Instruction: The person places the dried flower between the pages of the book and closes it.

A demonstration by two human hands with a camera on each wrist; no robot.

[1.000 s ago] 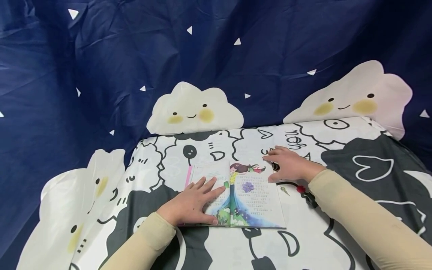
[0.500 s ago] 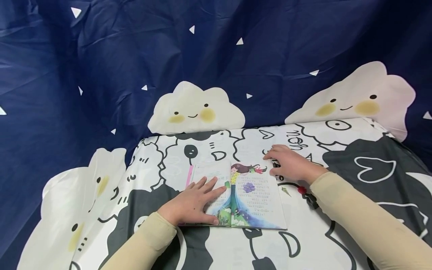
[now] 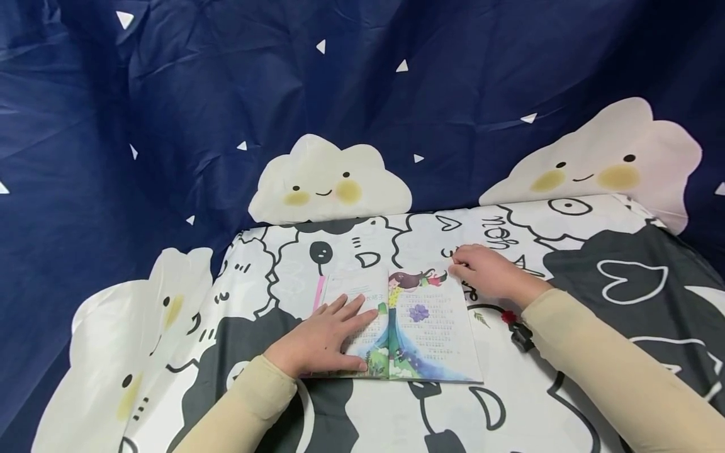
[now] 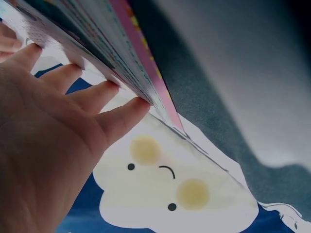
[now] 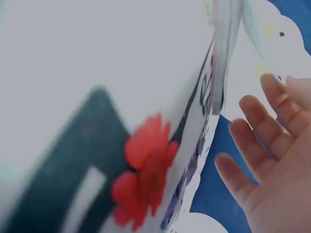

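A dark blue curtain [image 3: 187,75] filled the background, and in front of it spread a black-and-white patterned cloth [image 3: 391,428]. White cloud shapes with printed faces, one of them a broad cloud [image 3: 331,179], stood along the cloth's far edge. On the cloth lay an open book [image 3: 427,343], its long axis running left to right before the person, its spine pointing away.

The left hand [image 3: 323,340] lay on the left page, fingers spread and straight. The right hand [image 3: 493,272] was nearer the free edge of the right page, at its far corner, so that the book lay to its left and toward the person. Its fingers were bent (whether thumb and fingertip pinched paper, I could not tell).

A purple flower [image 3: 418,313] showed on the right page; a red flower [image 3: 508,316] and a small leaf [image 3: 481,319] lay right of the book. Looping letters on the cloth, turned from the camera, were not surely readable. The pages carried rows of Chinese characters, too small to read; no brand could be seen.
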